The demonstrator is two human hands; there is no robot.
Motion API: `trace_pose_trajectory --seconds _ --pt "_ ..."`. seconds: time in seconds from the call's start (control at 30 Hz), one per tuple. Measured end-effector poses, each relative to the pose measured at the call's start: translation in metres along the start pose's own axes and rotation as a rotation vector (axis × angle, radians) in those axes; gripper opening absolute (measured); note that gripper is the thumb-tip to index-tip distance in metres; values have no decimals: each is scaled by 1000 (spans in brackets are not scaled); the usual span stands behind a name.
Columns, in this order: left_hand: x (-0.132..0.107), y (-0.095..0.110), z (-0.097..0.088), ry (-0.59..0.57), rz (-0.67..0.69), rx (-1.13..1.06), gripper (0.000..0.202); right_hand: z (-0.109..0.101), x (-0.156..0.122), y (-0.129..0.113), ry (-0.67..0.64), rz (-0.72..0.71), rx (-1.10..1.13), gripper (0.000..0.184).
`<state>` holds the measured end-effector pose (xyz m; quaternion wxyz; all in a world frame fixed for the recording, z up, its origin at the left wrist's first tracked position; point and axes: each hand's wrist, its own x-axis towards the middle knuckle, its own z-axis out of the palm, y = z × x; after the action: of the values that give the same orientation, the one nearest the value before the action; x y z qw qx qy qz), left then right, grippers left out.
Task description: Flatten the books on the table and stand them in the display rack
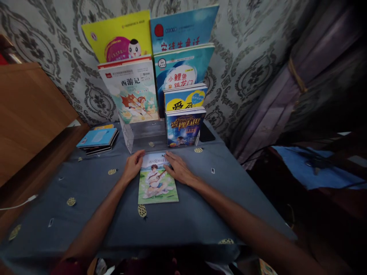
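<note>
A thin book (157, 185) lies flat on the table, its cover showing a seated figure playing a guitar. My left hand (134, 165) is at its upper left edge, fingers curled together against the side; the fingertips are partly hidden. Across the upper right corner rests my right hand (179, 168), its fingers stretched out and its thumb over the cover. Just beyond stands a clear acrylic rack (143, 133) with books upright in steps. A dark blue book (183, 130) is at its front right, and a pale book with an orange-caped figure (133, 93) stands at the left.
A blue-grey tablecloth (114, 214) with pineapple prints covers the table. Several small books (97, 138) are stacked at the left, near a wooden panel (31, 114). A black phone-like slab (207, 133) lies right of the rack. A white cable (20, 203) reaches the left edge.
</note>
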<state>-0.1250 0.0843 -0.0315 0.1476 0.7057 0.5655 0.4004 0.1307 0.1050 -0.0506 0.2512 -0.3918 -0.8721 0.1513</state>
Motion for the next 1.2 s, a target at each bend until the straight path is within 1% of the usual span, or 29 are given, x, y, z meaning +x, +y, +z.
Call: trace_pose_trajectory --seconds 0.1,0.2,0.33,0.43,0.5,0.57,0.7,0.77,0.9,1.0,1.1,1.2 --pt "-1 2 -4 1 0 -7 37 4 0 7 39 -19 26 51" --pt "0 4 -9 -37 81 106 35 3 0 7 59 -17 4 49" --pt "-3 9 -11 -143 235 325 35 -7 -1 -7 45 1 -85 44" --pt "-6 12 -9 -189 288 437 38 -10 2 -26 -11 -81 -113 43" --pt "-7 13 -7 -187 303 454 39 -7 8 -39 -77 -155 -102 46" --pt "-7 13 -6 -170 295 440 40 1 17 -51 -140 -202 -96 53" --pt "-7 9 -5 -158 243 425 43 14 31 -61 -192 -195 -120 74" --pt "-7 7 -5 -155 229 437 44 15 33 -61 -194 -183 -128 78" --pt "-7 8 -4 -142 218 459 41 10 27 -52 -192 -149 -148 77" --pt "-7 10 -4 -144 232 459 40 2 19 -40 -172 -108 -159 75" --pt "-8 10 -3 -138 242 460 39 -5 12 -27 -149 -55 -159 77" --pt "-8 9 -3 -131 250 457 38 -9 7 -15 -155 -48 -139 76"
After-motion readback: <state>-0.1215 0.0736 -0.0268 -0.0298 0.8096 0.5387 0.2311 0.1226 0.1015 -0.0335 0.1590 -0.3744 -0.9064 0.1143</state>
